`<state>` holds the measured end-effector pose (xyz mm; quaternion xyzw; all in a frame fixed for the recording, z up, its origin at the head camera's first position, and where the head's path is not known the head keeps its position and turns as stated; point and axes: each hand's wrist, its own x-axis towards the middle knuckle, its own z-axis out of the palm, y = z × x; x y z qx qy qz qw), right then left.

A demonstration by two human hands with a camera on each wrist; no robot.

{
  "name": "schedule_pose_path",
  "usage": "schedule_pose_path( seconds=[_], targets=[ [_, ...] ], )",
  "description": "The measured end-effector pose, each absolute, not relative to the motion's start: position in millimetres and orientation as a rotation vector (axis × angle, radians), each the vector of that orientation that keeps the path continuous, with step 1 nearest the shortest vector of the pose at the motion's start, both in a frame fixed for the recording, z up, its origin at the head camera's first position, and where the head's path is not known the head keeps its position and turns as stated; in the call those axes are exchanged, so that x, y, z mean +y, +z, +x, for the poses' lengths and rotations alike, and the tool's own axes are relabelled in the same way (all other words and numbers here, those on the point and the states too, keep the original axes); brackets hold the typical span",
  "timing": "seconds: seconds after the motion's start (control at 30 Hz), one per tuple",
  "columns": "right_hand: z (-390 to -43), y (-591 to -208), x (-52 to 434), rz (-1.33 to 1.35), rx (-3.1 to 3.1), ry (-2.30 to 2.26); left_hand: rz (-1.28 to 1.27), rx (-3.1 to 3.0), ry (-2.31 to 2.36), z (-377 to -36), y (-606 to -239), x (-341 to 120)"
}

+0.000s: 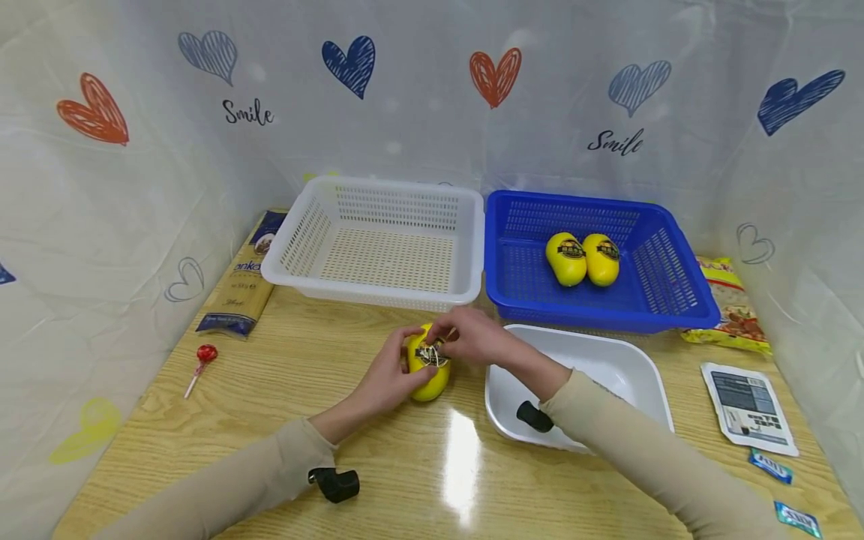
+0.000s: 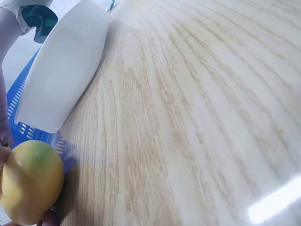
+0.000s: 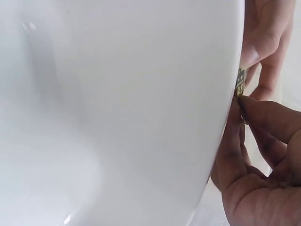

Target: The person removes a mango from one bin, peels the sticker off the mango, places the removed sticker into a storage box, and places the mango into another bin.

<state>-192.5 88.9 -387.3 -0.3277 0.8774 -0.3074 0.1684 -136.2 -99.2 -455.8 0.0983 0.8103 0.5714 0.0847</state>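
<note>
A yellow fruit (image 2: 30, 181) sits on the wooden table (image 2: 197, 117) near a white tray (image 2: 63, 70).

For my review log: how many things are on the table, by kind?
Yellow fruits: 3, two in the blue basket, one held by both hands
Baskets: 2
White tray: 1
Food packets: 3
Lollipop: 1
Small blue sachets: 2
Total: 12

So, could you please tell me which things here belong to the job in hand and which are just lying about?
In hand:
- yellow labelled fruit, held by left hand
- its sticker, pinched by right hand
- blue plastic basket holding two like fruits

Lying about:
- red lollipop
- pasta packet
- snack bag
</note>
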Motion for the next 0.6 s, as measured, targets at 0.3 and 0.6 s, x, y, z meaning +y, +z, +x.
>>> schedule_pose_path(
  seconds=[0.3,0.6],
  targets=[
    [-193.4,-385.7,88.5,-0.933,2.484,-0.895,0.376,2.477,1.67,-139.3,-456.8,-102.2],
    [-188.5,-382.8,86.9,-1.048,2.532,-0.884,0.355,2.514,1.638,-138.1,-455.7,-101.5]
  ],
)
